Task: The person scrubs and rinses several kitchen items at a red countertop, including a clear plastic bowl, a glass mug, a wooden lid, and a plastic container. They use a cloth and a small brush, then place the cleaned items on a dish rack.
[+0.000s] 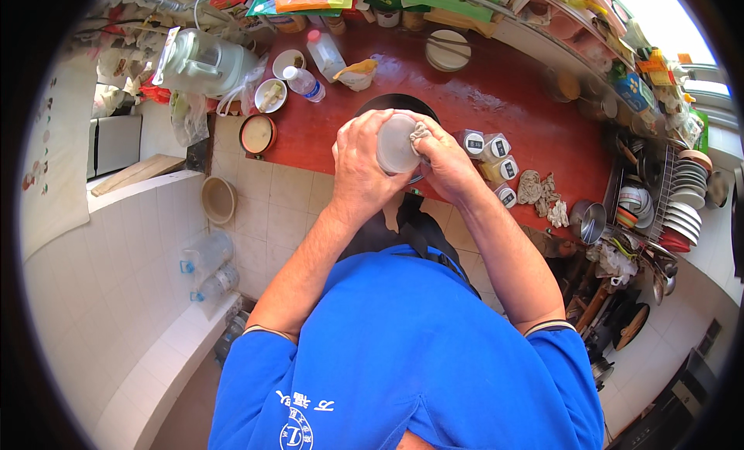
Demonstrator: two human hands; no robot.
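Note:
My left hand (366, 159) is wrapped round a round translucent plastic container (399, 147), whose pale circular end faces up at me. From the other side, my right hand (447, 159) pinches a crumpled beige cloth (419, 137) and presses it to the container's rim. Both hands are above the near edge of the red table, in front of a dark round pan or basin (401, 101) that they partly hide. Just right of my right hand stand several labelled spice jars (495, 147) with white lids.
Crumpled cloths (537, 191) and a metal pot (588, 221) lie along the right of the red table (314, 133). Bowls (271, 95), a plastic bottle (304, 84) and an orange-rimmed dish (257, 134) are at the left. Stacked plates (448, 50) sit at the back. A dish rack (662, 188) flanks the right.

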